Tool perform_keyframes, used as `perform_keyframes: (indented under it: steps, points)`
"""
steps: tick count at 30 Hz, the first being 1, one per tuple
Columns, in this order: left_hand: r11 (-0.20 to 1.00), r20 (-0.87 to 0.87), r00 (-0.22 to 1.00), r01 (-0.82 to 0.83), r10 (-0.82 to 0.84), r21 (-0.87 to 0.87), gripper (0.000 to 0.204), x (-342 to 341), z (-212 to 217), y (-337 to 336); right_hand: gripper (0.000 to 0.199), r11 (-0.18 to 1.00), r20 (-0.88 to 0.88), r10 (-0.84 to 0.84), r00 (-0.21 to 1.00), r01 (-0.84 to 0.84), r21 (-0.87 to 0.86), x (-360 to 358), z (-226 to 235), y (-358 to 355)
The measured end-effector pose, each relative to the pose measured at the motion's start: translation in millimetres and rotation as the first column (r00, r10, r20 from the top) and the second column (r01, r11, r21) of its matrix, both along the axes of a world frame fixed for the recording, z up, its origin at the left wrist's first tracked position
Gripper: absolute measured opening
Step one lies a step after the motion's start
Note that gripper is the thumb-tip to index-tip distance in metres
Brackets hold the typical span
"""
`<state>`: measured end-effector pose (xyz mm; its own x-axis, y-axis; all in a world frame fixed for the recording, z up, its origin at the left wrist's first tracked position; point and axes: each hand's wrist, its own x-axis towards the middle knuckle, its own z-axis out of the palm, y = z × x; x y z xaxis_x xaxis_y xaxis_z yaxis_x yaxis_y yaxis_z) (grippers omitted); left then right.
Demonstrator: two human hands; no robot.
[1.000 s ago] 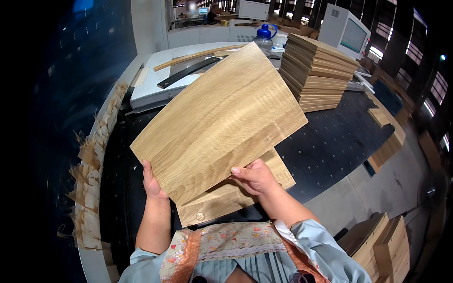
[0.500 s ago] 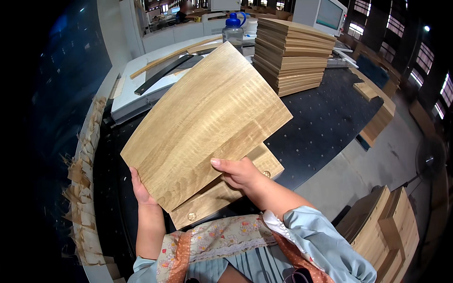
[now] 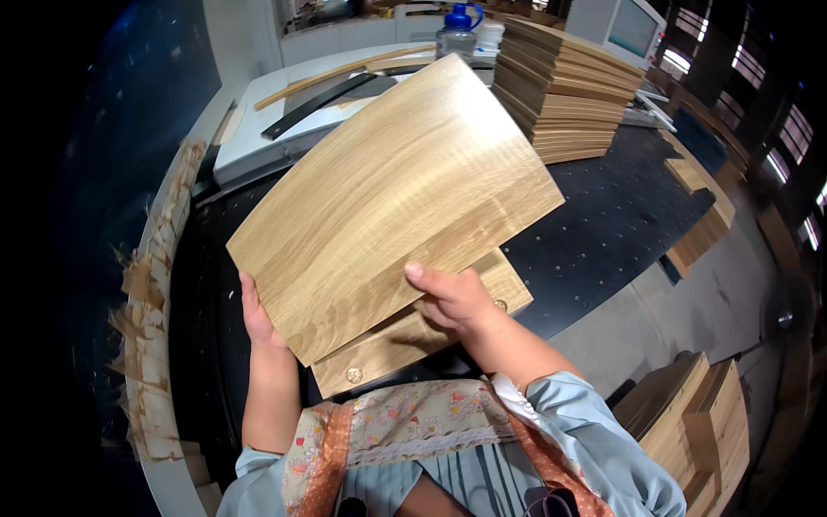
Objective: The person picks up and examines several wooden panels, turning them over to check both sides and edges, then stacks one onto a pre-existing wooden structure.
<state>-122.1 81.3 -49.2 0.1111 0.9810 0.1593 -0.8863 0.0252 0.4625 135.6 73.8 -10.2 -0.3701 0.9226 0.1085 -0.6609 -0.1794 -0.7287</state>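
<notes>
With the fingers (image 3: 248, 290) of my left hand (image 3: 259, 319) holding its left edge and my right hand (image 3: 458, 299) pinching its near edge, I support a wood-grain panel (image 3: 392, 202) aslant above the black tabletop (image 3: 603, 211). A second board (image 3: 392, 346) shows partly beneath; a panel stack (image 3: 573, 108) stands beyond.

A broad tan wooden board (image 3: 396, 207) partly covers a tan wooden board with round recesses (image 3: 392, 349). Behind them, rightward, a tall brown wooden-panel stack (image 3: 573, 95) stands on a black dotted tabletop (image 3: 603, 202), a blue-lidded clear bottle (image 3: 456, 41) left of the stack.
</notes>
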Motion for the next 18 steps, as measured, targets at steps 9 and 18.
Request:
perform_keyframes:
  steps: [9, 18]
  points:
    - [1.0, 0.005, 1.0, 0.024, -0.024, -0.017, 0.063, 5.0, 2.6, -10.9, 0.042, 0.94, -0.008, -0.317, 0.949, 0.315, 0.131, 28.3, 2.6, 25.2]
    - [0.999, -0.012, 1.0, -0.022, 0.022, -0.032, 0.065, 8.2, 4.1, -7.1, 0.04, 0.762, -0.288, -0.548, 0.785, 0.611, 0.215, 125.5, 41.9, 62.3]
